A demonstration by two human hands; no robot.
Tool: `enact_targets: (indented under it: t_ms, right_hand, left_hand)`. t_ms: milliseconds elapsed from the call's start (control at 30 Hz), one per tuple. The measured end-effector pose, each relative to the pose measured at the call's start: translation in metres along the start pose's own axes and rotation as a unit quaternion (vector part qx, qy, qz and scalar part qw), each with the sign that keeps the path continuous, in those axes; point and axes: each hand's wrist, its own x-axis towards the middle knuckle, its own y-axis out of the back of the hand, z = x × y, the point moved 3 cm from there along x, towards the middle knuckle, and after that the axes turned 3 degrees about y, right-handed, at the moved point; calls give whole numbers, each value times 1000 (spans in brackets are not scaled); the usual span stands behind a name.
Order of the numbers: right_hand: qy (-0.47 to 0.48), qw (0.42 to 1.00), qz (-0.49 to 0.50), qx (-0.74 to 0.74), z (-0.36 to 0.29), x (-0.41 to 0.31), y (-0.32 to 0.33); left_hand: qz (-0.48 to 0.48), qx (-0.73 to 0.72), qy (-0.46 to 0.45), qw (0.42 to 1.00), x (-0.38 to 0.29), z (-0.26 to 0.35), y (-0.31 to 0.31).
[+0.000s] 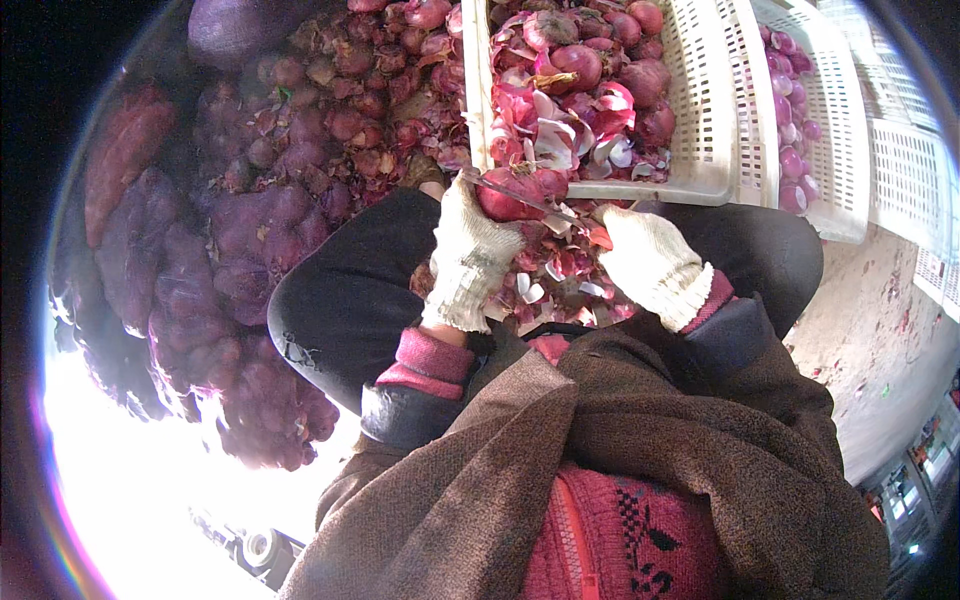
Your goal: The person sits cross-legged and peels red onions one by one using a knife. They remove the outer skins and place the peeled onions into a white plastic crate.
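Both of my hands wear white knitted gloves. My left hand [474, 244] grips a red onion [504, 196] just in front of the near edge of a white plastic crate [652, 193]. In my right hand [652, 255] is a knife with a red handle [600, 235]. Its thin blade [529, 201] slants up and left across the onion, its tip close to my left thumb and fingers. Onion skins and white cut pieces [532, 289] lie on the ground between my legs, below both hands. Whether the blade has cut into the onion I cannot tell.
Unpeeled red onions and loose skins fill the crate ahead. To its right, another white crate [832, 150] holds peeled onions [789, 112]. Loose onions [360, 67] are heaped at the upper left, beside purple mesh sacks of onions [255, 232]. More white crates [904, 157] stand far right.
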Motion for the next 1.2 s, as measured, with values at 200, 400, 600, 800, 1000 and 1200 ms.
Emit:
enact_targets:
  t_ms: [200, 400, 600, 800, 1000, 1200]
  right_hand:
    - [2, 1000, 27, -2, 5, 18, -13]
    - [34, 998, 49, 15, 6, 34, -20]
    - [-40, 999, 4, -31, 15, 61, -38]
    - [-89, 995, -28, 31, 18, 32, -22]
    - [-76, 996, -14, -41, 29, 25, -23]
    - [-22, 990, -6, -140, 42, 21, -29]
  left_hand:
    - [48, 34, -38, 998, 3, -3, -6]
    - [-17, -31, 8, 999, 5, 5, -4]
    - [55, -38, -53, 996, 2, -8, -16]
    - [48, -103, -49, 992, 8, -25, -8]
    - [-158, -528, -23, 834, 20, -53, -11]
    - [-157, -623, 21, 766, 11, -56, -8]
